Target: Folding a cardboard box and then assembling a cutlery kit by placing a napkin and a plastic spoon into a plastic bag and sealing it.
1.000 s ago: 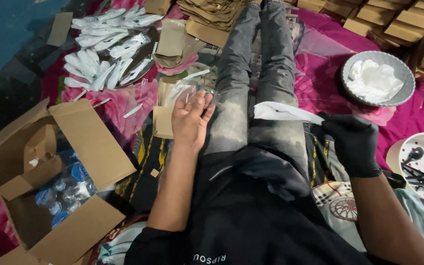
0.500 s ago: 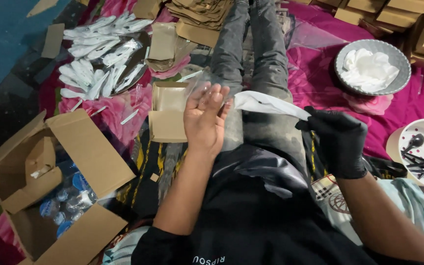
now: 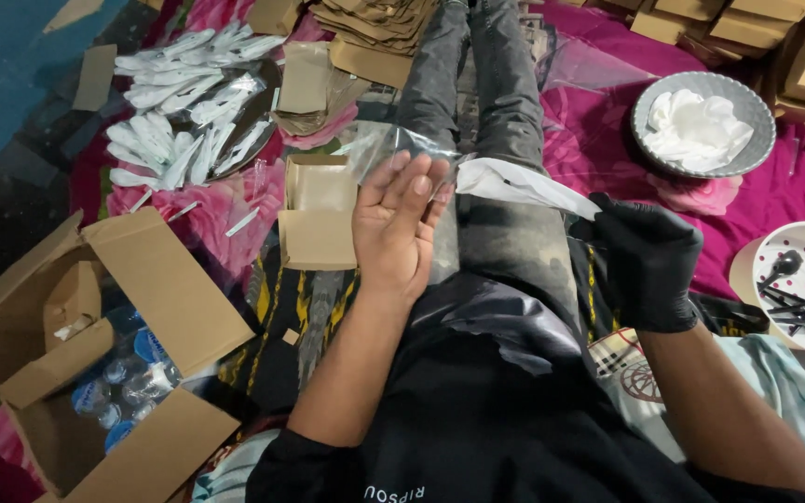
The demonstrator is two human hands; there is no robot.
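Seen from my head camera, looking down over my outstretched legs, the stock reads as follows.

Left hand [image 3: 401,224]: bare, palm up, fingers spread fairly wide, a clear bag [image 3: 393,147] resting against the fingertips; whether I pinch it or it only lies there, I cannot tell.

Right hand [image 3: 647,261]: black-gloved, closed on the end of a white napkin [image 3: 524,186], which stretches across my knee toward the bag, its far end just beside the bag's mouth, not yet inside by my reading.

Small box [image 3: 317,212]: brown card, open, on the floor cloth just left of my left hand; it looks empty.

Sealed packets [image 3: 184,112]: many white ones heaped on a dark tray at upper left, a few strays lying near it; I judge these the finished lot, a good part done.

Flat cartons [image 3: 370,28]: a stack beyond the small box, unfolded.

Grey bowl [image 3: 747,158]: at upper right, napkins piled in it, so supply remains.

White bowl [image 3: 794,244]: at far right, black plastic cutlery inside, more left to pack.

Large carton [image 3: 156,289]: open at lower left, small water bottles with blue caps inside.
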